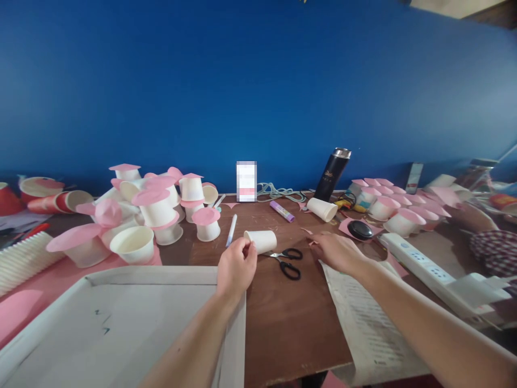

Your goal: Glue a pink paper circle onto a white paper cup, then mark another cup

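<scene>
My left hand (236,269) is closed, thumb and fingertips gripping the rim end of a white paper cup (264,241) that lies on its side. Just right of the cup are scissors (291,262) with black handles, blades partly hidden behind it. My right hand (337,252) rests low over the brown table (291,323), fingers drawn together beside a small pink paper scrap (306,230). Whether those fingers hold anything is hard to make out. A second paper cup (322,209) lies tipped over beyond my right hand. Between the cups is a purple glue stick (281,212).
White cups topped with pink paper (151,207) crowd the left, behind a white box lid (141,312). More pink-topped cups (406,220) stand right, near a power strip (420,258). A black flask (333,175) leans against the blue wall. A co-worker's checked sleeve (495,250) shows far right.
</scene>
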{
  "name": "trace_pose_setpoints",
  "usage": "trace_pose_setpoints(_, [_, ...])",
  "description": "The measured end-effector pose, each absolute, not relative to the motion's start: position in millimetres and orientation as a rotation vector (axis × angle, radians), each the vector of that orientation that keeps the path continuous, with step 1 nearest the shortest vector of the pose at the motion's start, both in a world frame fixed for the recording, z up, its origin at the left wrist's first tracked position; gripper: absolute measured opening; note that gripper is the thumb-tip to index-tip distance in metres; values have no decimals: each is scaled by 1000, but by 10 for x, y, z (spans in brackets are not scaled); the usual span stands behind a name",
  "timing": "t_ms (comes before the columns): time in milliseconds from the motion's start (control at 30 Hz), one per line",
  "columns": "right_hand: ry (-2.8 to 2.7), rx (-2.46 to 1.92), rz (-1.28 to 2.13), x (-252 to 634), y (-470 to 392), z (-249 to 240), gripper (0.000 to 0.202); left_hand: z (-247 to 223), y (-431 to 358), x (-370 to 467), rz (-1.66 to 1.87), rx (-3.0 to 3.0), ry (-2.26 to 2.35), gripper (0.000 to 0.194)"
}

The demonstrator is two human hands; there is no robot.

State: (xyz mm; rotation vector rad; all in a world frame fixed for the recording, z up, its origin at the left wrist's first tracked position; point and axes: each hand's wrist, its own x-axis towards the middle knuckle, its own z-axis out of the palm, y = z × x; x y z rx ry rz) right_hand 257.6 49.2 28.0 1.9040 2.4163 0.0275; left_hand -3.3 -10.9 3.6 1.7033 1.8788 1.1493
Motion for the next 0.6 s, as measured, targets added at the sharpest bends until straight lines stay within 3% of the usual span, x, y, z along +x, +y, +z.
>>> trace_pose_setpoints(200, [1975,2288,47,2772,642,304,47,47,-118,-24,1155,1722,1882,24])
trace_pose_setpoints(600, [2146,2139,-31,2835,604,282,36,25,-114,-30,1132,1739,1870,22])
